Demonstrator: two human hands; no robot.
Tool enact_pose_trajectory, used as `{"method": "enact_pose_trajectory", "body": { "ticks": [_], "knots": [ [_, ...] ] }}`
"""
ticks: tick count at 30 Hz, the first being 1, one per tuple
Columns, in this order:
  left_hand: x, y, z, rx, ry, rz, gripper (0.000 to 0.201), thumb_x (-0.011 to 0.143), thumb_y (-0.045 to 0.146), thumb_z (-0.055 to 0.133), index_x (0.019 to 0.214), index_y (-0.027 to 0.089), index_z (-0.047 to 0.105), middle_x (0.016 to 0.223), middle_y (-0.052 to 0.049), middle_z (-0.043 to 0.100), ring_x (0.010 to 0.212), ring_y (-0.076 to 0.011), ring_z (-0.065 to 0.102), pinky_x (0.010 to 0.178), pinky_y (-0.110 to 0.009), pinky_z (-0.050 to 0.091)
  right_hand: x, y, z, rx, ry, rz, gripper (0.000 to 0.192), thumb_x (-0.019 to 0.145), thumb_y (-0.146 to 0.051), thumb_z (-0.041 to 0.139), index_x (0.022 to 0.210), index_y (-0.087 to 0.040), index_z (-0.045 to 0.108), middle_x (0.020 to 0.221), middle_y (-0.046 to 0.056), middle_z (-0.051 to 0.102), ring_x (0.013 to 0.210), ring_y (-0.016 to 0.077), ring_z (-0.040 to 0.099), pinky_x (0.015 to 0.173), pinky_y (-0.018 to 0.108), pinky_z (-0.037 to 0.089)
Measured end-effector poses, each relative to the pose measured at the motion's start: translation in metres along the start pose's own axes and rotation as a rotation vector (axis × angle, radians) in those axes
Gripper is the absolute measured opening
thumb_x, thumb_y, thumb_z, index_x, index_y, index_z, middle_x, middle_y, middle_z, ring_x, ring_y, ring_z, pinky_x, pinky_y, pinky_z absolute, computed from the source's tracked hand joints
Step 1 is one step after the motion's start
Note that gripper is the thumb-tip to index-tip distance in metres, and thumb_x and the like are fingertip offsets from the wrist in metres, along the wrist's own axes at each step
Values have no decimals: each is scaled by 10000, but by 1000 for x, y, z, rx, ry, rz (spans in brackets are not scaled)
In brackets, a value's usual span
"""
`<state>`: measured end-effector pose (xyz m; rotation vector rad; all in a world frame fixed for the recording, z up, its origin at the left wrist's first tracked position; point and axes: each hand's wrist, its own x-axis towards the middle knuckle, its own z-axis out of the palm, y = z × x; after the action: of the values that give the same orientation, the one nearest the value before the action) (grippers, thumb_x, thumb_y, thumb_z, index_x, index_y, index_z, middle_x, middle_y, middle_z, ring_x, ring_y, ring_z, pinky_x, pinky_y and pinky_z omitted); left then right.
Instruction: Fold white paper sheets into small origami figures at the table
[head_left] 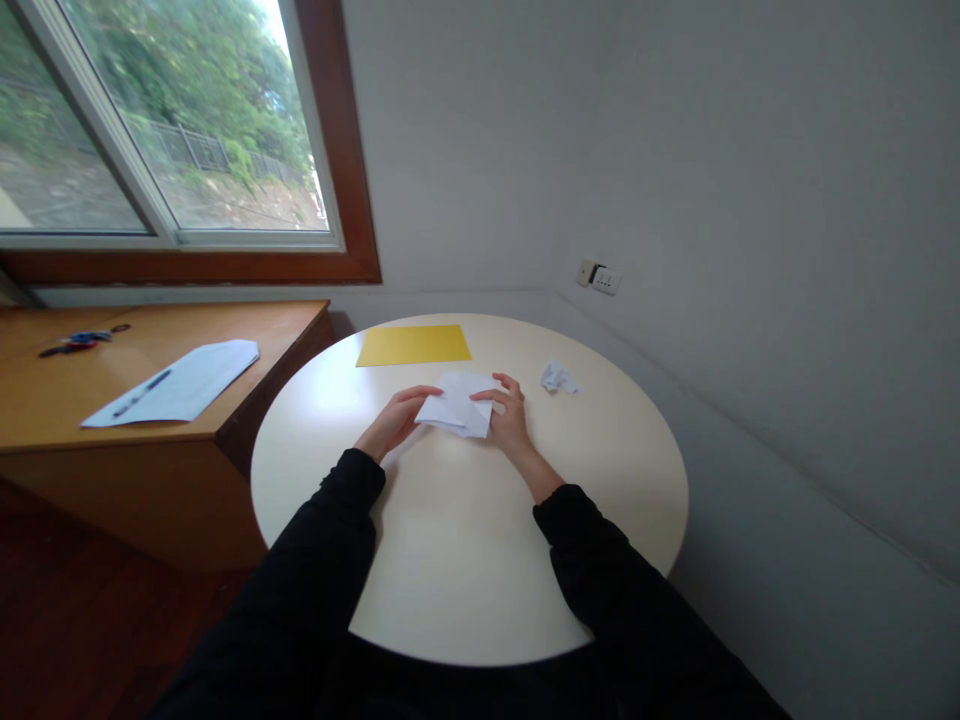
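White folded paper sheet lies flat on the round cream surface, long axis left-right; left hand and right hand pinch opposite ends, equally near.

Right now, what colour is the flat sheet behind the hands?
Yellow; the sheet shows best in the head view.

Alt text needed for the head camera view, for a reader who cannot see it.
Both hands, left hand and right hand, hold a folded white paper on a round cream table. A yellow sheet and a crumpled paper lie beyond it.
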<state>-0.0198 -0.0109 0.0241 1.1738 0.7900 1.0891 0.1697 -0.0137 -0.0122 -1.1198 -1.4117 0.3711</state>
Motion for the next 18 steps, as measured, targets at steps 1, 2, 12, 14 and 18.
{"method": "enact_pose_trajectory", "body": {
  "ticks": [1,2,12,14,18],
  "knots": [
    [0,0,1,-12,-16,-32,192,628,187,629,812,139,656,852,-78,640,777,-166,574,691,-258,430,0,0,0,-18,15,0,116,677,-217,588,701,-228,702,1169,49,452,1129,245,387,987,381,287],
    [0,-1,1,-31,-29,-55,198,622,173,625,812,129,657,821,-77,642,751,-163,576,679,-259,431,0,0,-1,-33,27,0,118,680,-218,584,696,-226,701,1180,47,442,1138,248,375,993,380,279],
    [7,-10,-4,-95,-63,-70,247,564,75,559,784,92,672,718,-60,646,655,-122,564,631,-235,416,-1,1,-1,-13,19,-19,107,671,-230,588,670,-225,695,1226,32,416,1171,244,348,1018,375,248],
    [7,-10,-4,-80,-61,-78,255,558,68,580,795,96,670,733,-61,652,678,-128,574,657,-242,419,-1,2,0,11,19,-11,101,665,-228,594,665,-226,695,1217,35,424,1167,246,353,1015,378,256],
    [5,-10,-4,-48,-60,-79,221,583,122,646,803,104,664,752,-60,657,699,-132,587,699,-256,427,0,7,1,58,16,8,85,650,-217,611,660,-232,694,1204,37,434,1158,254,364,992,387,296]
  ]
}}
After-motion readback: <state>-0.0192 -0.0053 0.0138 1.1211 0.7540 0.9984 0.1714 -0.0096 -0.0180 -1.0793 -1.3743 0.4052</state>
